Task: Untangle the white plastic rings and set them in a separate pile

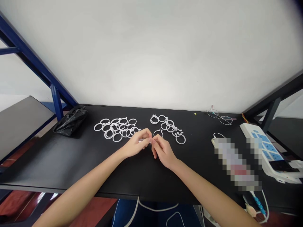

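Both my hands meet at the middle of the black table (71, 164). My left hand (138, 143) and my right hand (162, 149) have their fingers pinched together on one small white plastic ring (147, 140), mostly hidden between the fingertips. A pile of several white rings (117, 129) lies just beyond my left hand. A second, looser group of white rings (169, 127) lies beyond my right hand, with one open ring (158, 132) right above its fingers.
A crumpled black plastic bag (69, 121) sits at the far left of the table. Wire-framed glasses (220, 117) lie at the back right. A white power strip (262, 146) and cables occupy the right edge. Blue shelf posts (56, 101) stand at left.
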Demonstrator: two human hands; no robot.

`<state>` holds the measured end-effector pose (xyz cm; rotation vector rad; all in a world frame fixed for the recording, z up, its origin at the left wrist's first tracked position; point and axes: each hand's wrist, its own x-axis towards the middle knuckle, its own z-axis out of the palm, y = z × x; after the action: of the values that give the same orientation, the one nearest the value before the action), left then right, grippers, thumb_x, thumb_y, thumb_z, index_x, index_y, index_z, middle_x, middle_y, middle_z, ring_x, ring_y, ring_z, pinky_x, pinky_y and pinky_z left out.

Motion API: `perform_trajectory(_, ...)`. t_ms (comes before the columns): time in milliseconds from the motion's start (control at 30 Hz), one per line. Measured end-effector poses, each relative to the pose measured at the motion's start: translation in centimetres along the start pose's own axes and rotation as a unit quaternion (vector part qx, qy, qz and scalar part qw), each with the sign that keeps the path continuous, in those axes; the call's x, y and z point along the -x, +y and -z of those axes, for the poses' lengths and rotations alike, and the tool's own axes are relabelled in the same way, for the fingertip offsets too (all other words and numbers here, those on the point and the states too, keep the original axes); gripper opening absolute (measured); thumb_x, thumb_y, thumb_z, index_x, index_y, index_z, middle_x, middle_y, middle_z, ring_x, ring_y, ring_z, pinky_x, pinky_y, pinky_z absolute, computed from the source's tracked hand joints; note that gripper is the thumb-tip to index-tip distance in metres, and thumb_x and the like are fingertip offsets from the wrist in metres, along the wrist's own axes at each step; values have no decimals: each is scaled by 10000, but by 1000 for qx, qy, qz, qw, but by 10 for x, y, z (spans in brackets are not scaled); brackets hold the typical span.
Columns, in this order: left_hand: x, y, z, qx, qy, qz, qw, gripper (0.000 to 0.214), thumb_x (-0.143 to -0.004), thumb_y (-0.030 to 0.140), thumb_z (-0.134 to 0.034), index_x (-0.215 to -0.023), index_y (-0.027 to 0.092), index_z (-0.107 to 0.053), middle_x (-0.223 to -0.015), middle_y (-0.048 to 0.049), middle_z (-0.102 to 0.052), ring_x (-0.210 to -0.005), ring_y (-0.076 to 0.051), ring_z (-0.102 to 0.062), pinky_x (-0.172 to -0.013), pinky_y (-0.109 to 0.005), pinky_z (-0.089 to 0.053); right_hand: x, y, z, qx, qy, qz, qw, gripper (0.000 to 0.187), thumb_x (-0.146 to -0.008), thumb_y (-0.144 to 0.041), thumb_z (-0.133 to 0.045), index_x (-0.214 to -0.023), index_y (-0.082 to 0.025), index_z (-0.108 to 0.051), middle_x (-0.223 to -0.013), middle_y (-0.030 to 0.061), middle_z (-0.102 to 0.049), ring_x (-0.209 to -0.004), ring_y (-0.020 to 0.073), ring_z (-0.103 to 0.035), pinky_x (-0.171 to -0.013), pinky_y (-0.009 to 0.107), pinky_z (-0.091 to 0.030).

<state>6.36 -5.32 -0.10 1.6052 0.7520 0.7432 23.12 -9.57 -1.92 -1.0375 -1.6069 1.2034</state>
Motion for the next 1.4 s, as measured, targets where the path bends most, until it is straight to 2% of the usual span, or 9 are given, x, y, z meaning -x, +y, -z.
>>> perform_trajectory(300,-1,-2,1,-40,18,-3,999,185,-915,325,-539,-827,167,-501,-695,31,-521,-629,-86,-488,-592,-210,-423,0,4,-1,16,1,20,1000,185,-984,-365,-462,-923,-205,-532,-533,-77,-478,-425,92,-473,-448,216,-388)
perform_trajectory(600,-2,-1,1,-48,54,1,997,137,-902,274,-546,-830,162,-517,-731,22,-547,-624,-82,-507,-597,-215,-437,0,5,-2,36,14,15,999,176,-969,-358,-484,-906,-204,-543,-540,-68,-469,-442,96,-464,-464,230,-379)
perform_trajectory(1033,-3,-1,1,-72,58,3,996,142,-900,284,-545,-829,161,-537,-729,16,-566,-635,-93,-502,-607,-223,-420,1,6,-2,45,21,18,999,165,-959,-355,-492,-911,-206,-544,-535,-70,-471,-447,98,-458,-476,234,-385)
perform_trajectory(1400,-3,-1,2,-101,45,1,994,238,-923,343,-506,-784,157,-558,-687,17,-546,-618,-100,-467,-615,-237,-398,1,6,-2,57,19,18,998,190,-958,-385,-490,-882,-217,-534,-530,-70,-465,-447,105,-466,-481,243,-397)
